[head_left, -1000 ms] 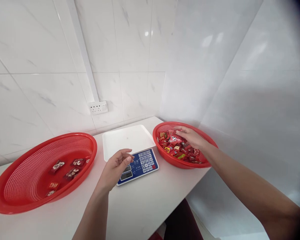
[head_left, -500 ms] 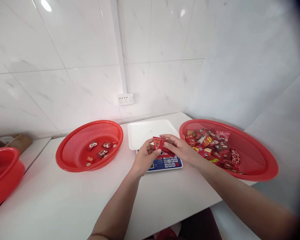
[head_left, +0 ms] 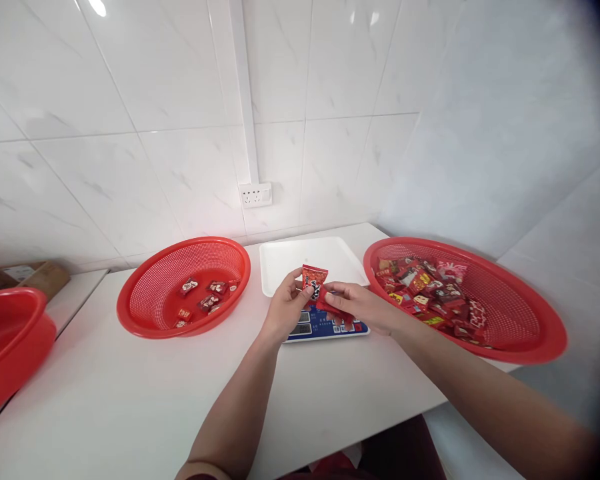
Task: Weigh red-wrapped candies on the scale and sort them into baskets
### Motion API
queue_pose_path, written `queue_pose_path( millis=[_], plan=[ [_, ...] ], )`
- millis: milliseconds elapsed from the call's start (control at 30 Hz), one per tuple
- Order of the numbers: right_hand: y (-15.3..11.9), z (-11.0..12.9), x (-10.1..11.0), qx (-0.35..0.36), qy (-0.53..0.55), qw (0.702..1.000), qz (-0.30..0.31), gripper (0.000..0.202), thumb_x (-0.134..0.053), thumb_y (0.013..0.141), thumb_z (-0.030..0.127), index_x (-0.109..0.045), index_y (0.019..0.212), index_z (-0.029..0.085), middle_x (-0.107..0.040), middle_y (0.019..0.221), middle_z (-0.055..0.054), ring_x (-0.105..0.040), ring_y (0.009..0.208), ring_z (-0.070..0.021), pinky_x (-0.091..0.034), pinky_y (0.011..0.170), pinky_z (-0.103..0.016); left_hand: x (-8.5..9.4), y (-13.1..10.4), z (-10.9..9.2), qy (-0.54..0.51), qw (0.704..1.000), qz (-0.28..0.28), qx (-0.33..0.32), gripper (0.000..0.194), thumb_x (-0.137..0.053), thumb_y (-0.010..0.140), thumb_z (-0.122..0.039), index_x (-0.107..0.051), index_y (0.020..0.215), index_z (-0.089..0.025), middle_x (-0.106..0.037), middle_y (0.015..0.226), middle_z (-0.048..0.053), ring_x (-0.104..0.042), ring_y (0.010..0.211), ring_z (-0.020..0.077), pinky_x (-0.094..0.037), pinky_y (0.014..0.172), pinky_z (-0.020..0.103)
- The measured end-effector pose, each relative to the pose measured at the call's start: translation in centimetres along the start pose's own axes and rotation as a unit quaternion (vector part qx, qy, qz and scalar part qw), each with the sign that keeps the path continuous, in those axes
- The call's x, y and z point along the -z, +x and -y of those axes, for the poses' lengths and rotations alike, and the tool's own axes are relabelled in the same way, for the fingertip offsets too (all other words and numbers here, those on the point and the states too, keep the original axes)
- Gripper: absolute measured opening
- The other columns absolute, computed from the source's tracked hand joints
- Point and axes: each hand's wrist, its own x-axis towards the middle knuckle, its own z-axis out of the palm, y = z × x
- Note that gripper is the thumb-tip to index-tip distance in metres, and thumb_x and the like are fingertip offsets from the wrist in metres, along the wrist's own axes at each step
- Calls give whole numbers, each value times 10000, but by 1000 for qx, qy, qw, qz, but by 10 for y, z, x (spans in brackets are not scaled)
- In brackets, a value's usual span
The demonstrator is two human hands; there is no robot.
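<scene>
Head view: left hand (head_left: 286, 308) pinches a red packet (head_left: 314, 278) upright above the scale (head_left: 314, 293). Right hand (head_left: 360, 307) grips more red packets (head_left: 333, 303), both grips narrow, beside the full basket (head_left: 525, 343)

Grip: left hand (head_left: 285, 310) and right hand (head_left: 363, 308) pinch red packets (head_left: 316, 283) above scale (head_left: 325, 323) keypad. Just behind grip: white scale tray (head_left: 290, 257), bare, open path. Left of grip: strip of bare table (head_left: 130, 393), then red basket (head_left: 185, 285), rim raised. Right of grip: larger red basket (head_left: 520, 333) close by, heaped with packets, rim blocks low sideways pass. Near side of grip: bare tabletop, own forearms cross it. Far left: third basket (head_left: 5, 343), well apart. Wall closes off back.
</scene>
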Motion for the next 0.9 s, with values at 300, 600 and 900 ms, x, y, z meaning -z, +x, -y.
queue_pose_path(
  millis=[300, 600, 900],
  plan=[
    [0, 3, -6, -8, -159, 987, 2, 276, -656, 713, 461, -585, 695, 195, -589, 590, 15, -540, 526, -114, -385, 404, -196, 9, 0, -9, 77, 997, -17, 3, 272, -630, 761, -442, -596, 796, -175, -602, 731, 0, -527, 664, 116, -411, 637, 244],
    [0, 10, -10, 32, -192, 980, -47, 258, -606, 736, 452, -541, 678, 209, -571, 588, 30, -511, 529, -114, -410, 446, -218, 2, 2, -3, -134, 985, -107, 8, 306, -705, 669, -416, -527, 651, -167, -518, 600, -49, -448, 559, 72, -378, 583, 212],
    [30, 3, -5, 57, -50, 991, -107, 344, -608, 747, 527, -543, 706, 191, -562, 596, 19, -526, 541, -106, -428, 488, -221, 14, 5, -6, -51, 984, -166, -37, 341, -590, 812, -414, -541, 1107, -250, -537, 1229, 55, -513, 1112, 167, -427, 873, 280]
  ],
)
